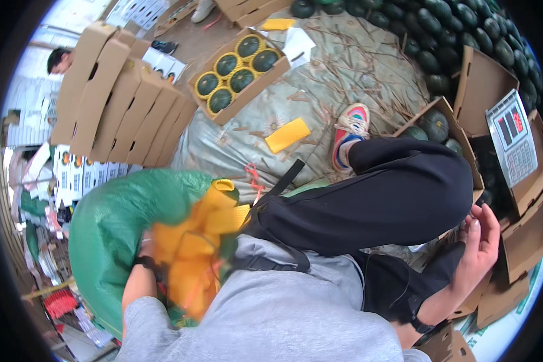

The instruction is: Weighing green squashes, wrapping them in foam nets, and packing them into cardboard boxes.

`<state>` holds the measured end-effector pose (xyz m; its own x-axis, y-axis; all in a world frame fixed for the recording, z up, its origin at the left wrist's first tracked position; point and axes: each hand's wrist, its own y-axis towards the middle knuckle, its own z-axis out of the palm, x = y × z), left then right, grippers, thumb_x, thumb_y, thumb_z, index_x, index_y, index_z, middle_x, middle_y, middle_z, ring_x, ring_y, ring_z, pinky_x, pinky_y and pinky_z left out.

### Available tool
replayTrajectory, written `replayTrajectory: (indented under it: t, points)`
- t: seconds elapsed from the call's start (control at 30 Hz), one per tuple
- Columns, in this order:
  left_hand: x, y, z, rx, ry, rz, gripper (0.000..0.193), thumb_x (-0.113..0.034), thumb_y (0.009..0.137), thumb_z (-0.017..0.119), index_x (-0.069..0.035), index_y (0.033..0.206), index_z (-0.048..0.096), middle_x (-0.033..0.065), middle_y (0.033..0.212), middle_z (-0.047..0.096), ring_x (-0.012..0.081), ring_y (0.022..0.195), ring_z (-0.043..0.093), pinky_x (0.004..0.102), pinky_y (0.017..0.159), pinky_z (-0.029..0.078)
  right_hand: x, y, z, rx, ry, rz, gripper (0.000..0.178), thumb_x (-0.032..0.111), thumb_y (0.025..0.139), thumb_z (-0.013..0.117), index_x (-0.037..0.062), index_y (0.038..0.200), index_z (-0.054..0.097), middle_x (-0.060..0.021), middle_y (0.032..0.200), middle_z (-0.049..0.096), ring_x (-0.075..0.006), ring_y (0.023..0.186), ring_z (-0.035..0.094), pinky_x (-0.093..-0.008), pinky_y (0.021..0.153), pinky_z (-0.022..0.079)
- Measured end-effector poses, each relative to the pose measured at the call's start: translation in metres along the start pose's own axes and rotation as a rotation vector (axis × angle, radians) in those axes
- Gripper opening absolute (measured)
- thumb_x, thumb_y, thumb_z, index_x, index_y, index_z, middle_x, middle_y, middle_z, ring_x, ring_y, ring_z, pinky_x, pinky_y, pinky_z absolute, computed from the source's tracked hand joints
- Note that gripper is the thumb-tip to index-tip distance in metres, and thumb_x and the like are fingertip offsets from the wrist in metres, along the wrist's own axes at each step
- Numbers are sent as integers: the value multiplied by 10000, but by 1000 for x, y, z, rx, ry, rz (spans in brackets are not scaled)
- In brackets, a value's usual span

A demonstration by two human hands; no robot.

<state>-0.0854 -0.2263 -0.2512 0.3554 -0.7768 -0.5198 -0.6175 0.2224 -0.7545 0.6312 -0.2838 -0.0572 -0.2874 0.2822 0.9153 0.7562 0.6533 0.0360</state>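
Note:
My left hand [148,244] is smeared by motion at the mouth of a big green woven sack [108,223] on my left. It is against a bunch of yellow foam net sleeves [190,253]; whether its fingers grip any is unclear. My right hand [479,244] hangs beside my right knee with fingers parted and nothing visible in it. Close by that knee stands a cardboard box [478,175] with dark green squashes [434,125] inside.
Ahead, an open carton [277,71] holds several squashes in yellow nets. Flat cartons [133,114] lean in a stack at left. A digital scale [513,139] stands right, below a large squash heap [464,36]. A loose yellow sleeve [288,135] lies on the cloth [338,72].

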Motion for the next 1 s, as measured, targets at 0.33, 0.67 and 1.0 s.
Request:
replayTrajectory:
  t: [0.33, 0.67, 1.0]
  points:
    - [58, 31, 60, -51, 800, 248, 142, -196, 890, 571, -61, 901, 615, 108, 761, 658, 154, 521, 577, 230, 476, 458, 90, -80, 227, 1282, -200, -815, 386, 218, 786, 652, 31, 1112, 567, -186, 985, 610, -352, 906, 598, -433, 787, 484]
    - [81, 32, 99, 26, 895, 294, 149, -203, 889, 575, -65, 929, 614, 98, 757, 656, 156, 522, 579, 234, 475, 461, 21, -124, 403, 1983, -737, -802, 799, 460, 774, 662, 25, 1364, 345, -368, 1251, 459, -460, 1242, 400, -422, 1048, 337]
    - [107, 41, 105, 56, 926, 272, 160, -210, 889, 578, -70, 958, 612, 88, 753, 653, 158, 523, 582, 237, 475, 463, -64, -147, 426, 1903, -671, -614, 1305, 708, 512, 763, -52, 1412, 202, -357, 1459, 141, -466, 1395, 50, -486, 1145, 93]
